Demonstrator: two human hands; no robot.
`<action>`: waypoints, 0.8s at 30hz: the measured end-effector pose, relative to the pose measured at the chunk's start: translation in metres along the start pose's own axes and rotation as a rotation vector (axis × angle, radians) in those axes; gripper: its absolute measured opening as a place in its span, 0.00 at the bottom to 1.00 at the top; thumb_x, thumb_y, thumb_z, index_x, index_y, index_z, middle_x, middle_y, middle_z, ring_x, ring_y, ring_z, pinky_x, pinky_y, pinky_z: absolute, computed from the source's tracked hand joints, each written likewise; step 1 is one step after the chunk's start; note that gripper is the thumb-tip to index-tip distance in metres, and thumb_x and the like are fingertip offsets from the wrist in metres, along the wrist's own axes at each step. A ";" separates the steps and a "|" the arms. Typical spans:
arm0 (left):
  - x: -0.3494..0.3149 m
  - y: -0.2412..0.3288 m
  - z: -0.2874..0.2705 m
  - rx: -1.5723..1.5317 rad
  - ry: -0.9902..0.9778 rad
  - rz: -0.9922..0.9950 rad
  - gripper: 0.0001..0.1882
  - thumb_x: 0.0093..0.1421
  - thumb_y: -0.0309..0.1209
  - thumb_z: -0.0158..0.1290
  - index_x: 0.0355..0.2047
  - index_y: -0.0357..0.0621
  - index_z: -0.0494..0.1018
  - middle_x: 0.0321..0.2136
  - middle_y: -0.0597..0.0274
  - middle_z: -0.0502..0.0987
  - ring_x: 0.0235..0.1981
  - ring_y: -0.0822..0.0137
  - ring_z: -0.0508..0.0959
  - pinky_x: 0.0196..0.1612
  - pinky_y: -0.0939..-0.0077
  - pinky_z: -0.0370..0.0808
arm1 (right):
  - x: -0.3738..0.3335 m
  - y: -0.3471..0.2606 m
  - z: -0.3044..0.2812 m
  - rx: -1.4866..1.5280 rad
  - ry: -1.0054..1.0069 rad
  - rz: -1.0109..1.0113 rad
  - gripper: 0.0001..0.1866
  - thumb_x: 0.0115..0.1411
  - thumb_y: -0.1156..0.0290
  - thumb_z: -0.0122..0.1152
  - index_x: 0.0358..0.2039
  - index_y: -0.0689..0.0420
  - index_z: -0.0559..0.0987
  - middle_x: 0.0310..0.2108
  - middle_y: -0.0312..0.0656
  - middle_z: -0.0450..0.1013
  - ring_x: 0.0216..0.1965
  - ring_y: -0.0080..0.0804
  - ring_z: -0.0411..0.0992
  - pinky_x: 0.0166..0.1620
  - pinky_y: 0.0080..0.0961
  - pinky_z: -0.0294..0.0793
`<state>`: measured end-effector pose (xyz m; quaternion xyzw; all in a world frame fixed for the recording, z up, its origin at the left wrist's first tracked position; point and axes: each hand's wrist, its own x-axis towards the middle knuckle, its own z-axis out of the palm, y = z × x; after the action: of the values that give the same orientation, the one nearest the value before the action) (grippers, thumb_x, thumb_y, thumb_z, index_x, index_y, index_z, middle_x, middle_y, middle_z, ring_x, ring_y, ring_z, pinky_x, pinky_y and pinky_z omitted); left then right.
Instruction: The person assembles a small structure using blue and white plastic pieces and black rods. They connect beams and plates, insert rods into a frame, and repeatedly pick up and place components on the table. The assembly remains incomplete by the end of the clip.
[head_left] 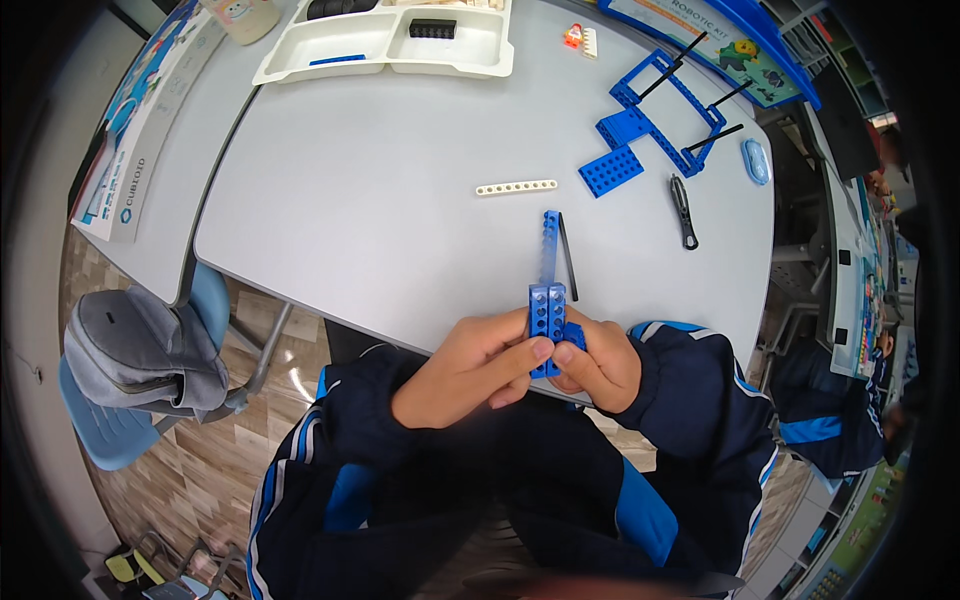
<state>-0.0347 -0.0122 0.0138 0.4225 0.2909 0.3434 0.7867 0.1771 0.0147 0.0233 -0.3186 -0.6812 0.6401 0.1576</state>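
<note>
Above the table's near edge, my left hand (pixel 481 368) and my right hand (pixel 600 368) meet around two blue building beams with holes (pixel 547 315), which stand side by side. My left thumb presses on the left beam's face. Between my right thumb and fingers sits a smaller blue piece (pixel 572 335), close against the beams; whether it is joined to them is hidden by my fingers. Just beyond lies a long blue beam (pixel 550 240) on the table, with a thin black rod (pixel 568 257) beside it.
A white beam (pixel 516 187) lies farther off. To the right are a blue frame with upright black rods (pixel 650 130), a blue plate (pixel 611 171) and a black tool (pixel 684 212). A white sorting tray (pixel 383 70) is at the back; a grey backpack (pixel 148 350) rests on a chair at left.
</note>
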 end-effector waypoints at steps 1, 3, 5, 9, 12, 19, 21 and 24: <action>0.000 0.000 -0.001 -0.007 -0.013 -0.004 0.14 0.72 0.37 0.43 0.42 0.36 0.70 0.23 0.67 0.67 0.17 0.79 0.64 0.21 0.84 0.61 | 0.000 0.000 0.000 0.036 -0.020 0.003 0.15 0.71 0.64 0.45 0.50 0.62 0.67 0.17 0.41 0.67 0.16 0.35 0.68 0.25 0.29 0.67; -0.001 0.000 -0.001 -0.018 -0.031 -0.002 0.15 0.72 0.37 0.44 0.43 0.36 0.69 0.25 0.66 0.68 0.18 0.79 0.64 0.21 0.84 0.61 | 0.000 0.001 0.001 0.026 -0.030 0.007 0.16 0.71 0.64 0.45 0.51 0.62 0.67 0.17 0.42 0.68 0.17 0.37 0.69 0.25 0.29 0.67; -0.002 0.000 0.000 -0.004 -0.008 -0.014 0.15 0.72 0.37 0.44 0.44 0.36 0.70 0.26 0.66 0.68 0.18 0.79 0.64 0.21 0.84 0.61 | 0.000 0.001 0.002 0.000 -0.016 -0.005 0.16 0.70 0.64 0.45 0.52 0.63 0.66 0.17 0.43 0.69 0.17 0.39 0.71 0.25 0.30 0.68; -0.002 0.003 0.000 -0.015 -0.006 -0.027 0.14 0.72 0.37 0.44 0.44 0.36 0.70 0.27 0.67 0.68 0.19 0.79 0.64 0.22 0.84 0.61 | 0.000 0.002 0.004 -0.072 0.022 -0.022 0.17 0.70 0.65 0.45 0.53 0.63 0.66 0.19 0.46 0.71 0.19 0.45 0.73 0.25 0.32 0.69; -0.003 0.006 0.000 -0.041 0.008 -0.078 0.14 0.72 0.37 0.45 0.43 0.37 0.70 0.26 0.67 0.67 0.19 0.79 0.64 0.23 0.84 0.62 | 0.000 0.003 0.006 -0.139 0.029 -0.052 0.18 0.70 0.65 0.45 0.54 0.63 0.66 0.19 0.48 0.72 0.19 0.48 0.73 0.25 0.34 0.69; -0.007 0.013 -0.009 0.050 -0.040 -0.108 0.13 0.71 0.37 0.46 0.42 0.37 0.70 0.26 0.67 0.67 0.21 0.77 0.67 0.25 0.83 0.64 | 0.004 0.000 0.003 -0.147 -0.030 -0.008 0.17 0.70 0.64 0.46 0.52 0.63 0.66 0.18 0.48 0.70 0.18 0.49 0.71 0.24 0.35 0.68; -0.005 0.014 -0.013 0.072 -0.055 -0.135 0.12 0.70 0.36 0.47 0.43 0.38 0.69 0.26 0.67 0.68 0.23 0.77 0.69 0.26 0.82 0.65 | 0.006 -0.001 0.002 -0.093 -0.031 -0.031 0.15 0.70 0.64 0.47 0.50 0.61 0.67 0.18 0.48 0.70 0.18 0.49 0.71 0.24 0.35 0.67; -0.006 0.007 -0.005 0.232 0.076 0.060 0.12 0.70 0.34 0.48 0.44 0.38 0.68 0.26 0.65 0.71 0.24 0.76 0.71 0.26 0.81 0.66 | 0.008 -0.003 -0.001 -0.077 -0.016 -0.022 0.12 0.70 0.64 0.47 0.46 0.60 0.68 0.18 0.47 0.69 0.19 0.49 0.71 0.25 0.34 0.67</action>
<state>-0.0440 -0.0120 0.0190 0.5058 0.3456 0.3466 0.7103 0.1711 0.0208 0.0247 -0.3116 -0.7102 0.6140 0.1466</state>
